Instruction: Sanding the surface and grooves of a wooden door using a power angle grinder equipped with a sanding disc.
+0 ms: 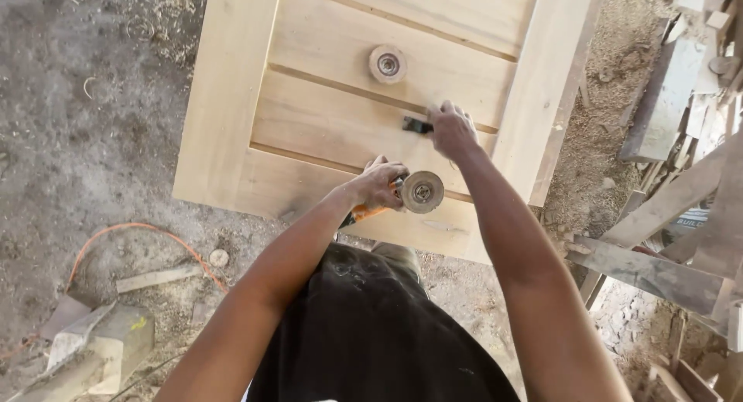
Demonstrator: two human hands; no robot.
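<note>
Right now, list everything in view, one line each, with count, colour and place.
pale slatted wooden panel: one, light tan, lying flat in the centre.
loose round sanding disc: one, tan with a metal hub, on the panel's upper part.
orange angle grinder with disc: one, held over the panel's near edge.
small black tool: one, on the panel at the right hand.
orange cable: one, on the dirt floor, left.
scrap timber pieces: several, grey-brown, right.
left hand: grips the grinder.
right hand: on the black tool.

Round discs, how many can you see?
2. One loose disc lies on the wooden panel, up past the hands. The other disc sits on the orange grinder that the left hand holds. More may be hidden among the scrap.
</note>
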